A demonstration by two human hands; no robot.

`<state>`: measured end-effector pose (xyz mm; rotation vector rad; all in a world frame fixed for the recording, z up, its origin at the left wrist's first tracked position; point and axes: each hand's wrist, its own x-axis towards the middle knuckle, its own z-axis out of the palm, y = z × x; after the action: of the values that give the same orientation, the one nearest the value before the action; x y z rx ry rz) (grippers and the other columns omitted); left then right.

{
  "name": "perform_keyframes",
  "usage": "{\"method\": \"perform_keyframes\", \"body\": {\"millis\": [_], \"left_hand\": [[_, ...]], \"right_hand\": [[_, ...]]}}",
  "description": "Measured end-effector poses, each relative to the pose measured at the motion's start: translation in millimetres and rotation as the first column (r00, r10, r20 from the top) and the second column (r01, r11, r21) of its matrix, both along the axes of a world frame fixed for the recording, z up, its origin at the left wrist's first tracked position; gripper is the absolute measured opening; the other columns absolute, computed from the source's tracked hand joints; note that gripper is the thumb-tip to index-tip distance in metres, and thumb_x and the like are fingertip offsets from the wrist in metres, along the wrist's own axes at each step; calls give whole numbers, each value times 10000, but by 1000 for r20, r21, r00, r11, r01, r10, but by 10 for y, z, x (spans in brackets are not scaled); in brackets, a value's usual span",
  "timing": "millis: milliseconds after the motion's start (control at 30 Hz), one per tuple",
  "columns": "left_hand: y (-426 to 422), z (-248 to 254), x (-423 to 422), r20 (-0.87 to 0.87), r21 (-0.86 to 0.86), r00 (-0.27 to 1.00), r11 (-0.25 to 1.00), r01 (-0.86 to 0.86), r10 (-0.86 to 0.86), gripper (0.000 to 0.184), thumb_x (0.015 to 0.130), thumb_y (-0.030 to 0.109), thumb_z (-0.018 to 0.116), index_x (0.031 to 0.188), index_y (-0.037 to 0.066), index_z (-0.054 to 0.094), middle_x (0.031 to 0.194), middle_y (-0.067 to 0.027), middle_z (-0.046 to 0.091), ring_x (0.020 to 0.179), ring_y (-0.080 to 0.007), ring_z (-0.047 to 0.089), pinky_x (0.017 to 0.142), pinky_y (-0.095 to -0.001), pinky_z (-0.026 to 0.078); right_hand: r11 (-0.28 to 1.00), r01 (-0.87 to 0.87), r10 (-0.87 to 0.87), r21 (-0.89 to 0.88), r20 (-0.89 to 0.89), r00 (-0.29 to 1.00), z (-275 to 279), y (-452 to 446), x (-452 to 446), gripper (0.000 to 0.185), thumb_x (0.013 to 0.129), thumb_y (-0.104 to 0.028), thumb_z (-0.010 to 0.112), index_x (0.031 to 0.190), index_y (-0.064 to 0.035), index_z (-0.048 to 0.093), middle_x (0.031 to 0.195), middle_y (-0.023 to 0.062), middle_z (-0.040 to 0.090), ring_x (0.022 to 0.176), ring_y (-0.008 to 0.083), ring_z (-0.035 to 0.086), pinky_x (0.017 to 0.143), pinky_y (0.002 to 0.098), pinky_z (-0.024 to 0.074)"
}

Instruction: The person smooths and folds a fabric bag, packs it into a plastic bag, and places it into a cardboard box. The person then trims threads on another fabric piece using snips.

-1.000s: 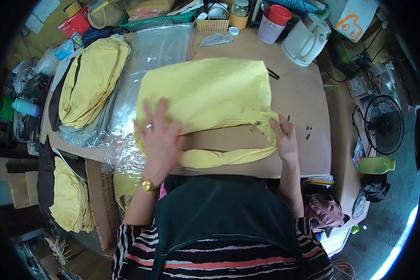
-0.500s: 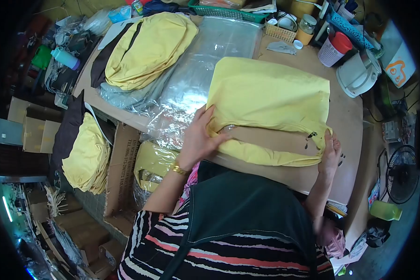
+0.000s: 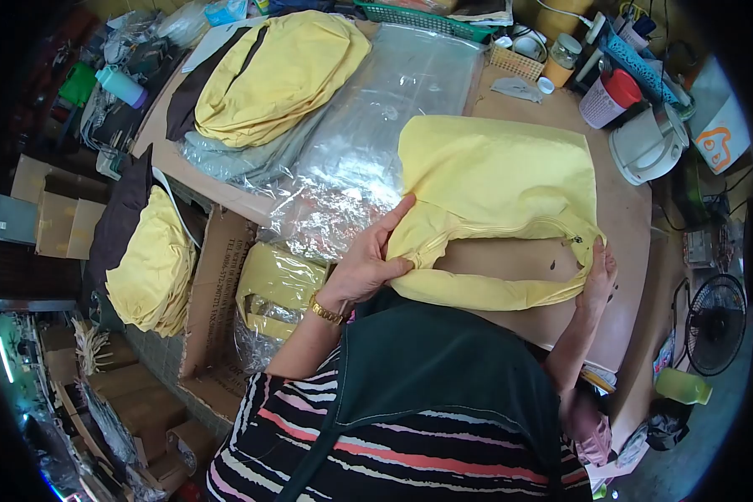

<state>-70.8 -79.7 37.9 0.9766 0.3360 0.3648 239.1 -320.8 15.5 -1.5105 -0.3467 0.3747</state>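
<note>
A flat yellow cloth bag (image 3: pixel 502 171) with a broad padded strap (image 3: pixel 494 290) lies on the brown table in front of me. Strap and body frame a long opening that shows the table through it. My left hand (image 3: pixel 370 261) grips the bag's left side where the strap joins, thumb on top. At the opposite end of the strap, my right hand (image 3: pixel 598 272) is closed on the cloth near a small dark zipper pull. Fingers under the cloth are hidden on both sides.
A pile of yellow bags (image 3: pixel 284 79) and clear plastic sleeves (image 3: pixel 385 100) lie on the table's left. Below stands a cardboard box (image 3: pixel 213 301) holding a plastic-wrapped yellow bag (image 3: pixel 284 280). A kettle (image 3: pixel 644 151) and a pink basket (image 3: pixel 602 102) stand at the back right.
The bag's strap side has been pulled nearer my body and the opening is wider. My left hand has shifted right and slightly down with the cloth. The view has tilted slightly.
</note>
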Motion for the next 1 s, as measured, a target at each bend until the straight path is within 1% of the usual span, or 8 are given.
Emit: {"method": "perform_keyframes", "body": {"millis": [300,400,467,500,567,700,767,1000], "left_hand": [[91,130,-9,42,6,999,1000,-25,25,887,722,-138,554,1514,21,186,1447,-111,420,1256,-155,480,1058,-286,362],[154,71,26,-137,858,946,512,-35,295,812,762,-28,637,1477,-22,251,1433,-173,438,1257,-247,503,1046,-318,390],[28,306,148,128,958,754,-277,75,645,684,791,76,686,1402,13,386,1378,-227,466,1280,-342,456,1052,-357,375],[5,281,234,124,959,763,-273,71,634,684,791,76,686,1402,13,386,1378,-227,466,1280,-342,456,1052,-357,375],[-72,200,451,-135,939,989,327,107,62,570,803,197,717,1310,62,495,1292,-228,516,1210,-395,478,1001,-379,414],[-424,63,974,73,977,997,198,-73,9,376,845,266,683,1153,68,601,1095,-180,617,980,-351,604,823,-393,492],[-372,-63,1139,-122,968,992,221,121,-9,259,908,287,616,937,31,623,807,-161,620,687,-317,600,623,-408,462],[-194,-31,945,-350,843,936,418,337,-48,380,988,333,474,827,10,596,637,-198,531,538,-297,509,535,-399,376]], "right_hand": [[991,107,-114,74,95,989,-128,83,17,227,977,-186,552,1014,16,650,859,30,661,709,61,556,611,236,448],[920,164,-23,-355,370,929,-99,58,10,209,954,-153,563,939,34,656,730,-1,600,635,46,471,547,240,390],[844,137,100,-518,403,910,-34,156,-79,198,933,-131,572,902,48,651,653,-24,523,603,44,409,515,244,342],[839,149,89,-523,402,911,2,200,-105,198,933,-131,572,902,48,651,653,-24,523,603,44,409,515,244,342],[865,-6,230,-502,386,893,82,309,-176,221,942,-149,578,879,58,622,643,-26,502,604,34,402,507,236,327],[971,-80,148,-224,304,941,215,624,-395,251,950,-173,587,813,38,593,614,-33,473,607,24,383,500,227,306],[992,-30,70,-123,335,940,182,626,-372,285,956,-211,597,767,2,583,573,-38,458,541,21,395,463,220,303],[999,-30,28,-12,-145,989,-148,537,-459,360,965,-393,559,806,-73,605,576,4,552,406,77,472,355,217,351]]}}
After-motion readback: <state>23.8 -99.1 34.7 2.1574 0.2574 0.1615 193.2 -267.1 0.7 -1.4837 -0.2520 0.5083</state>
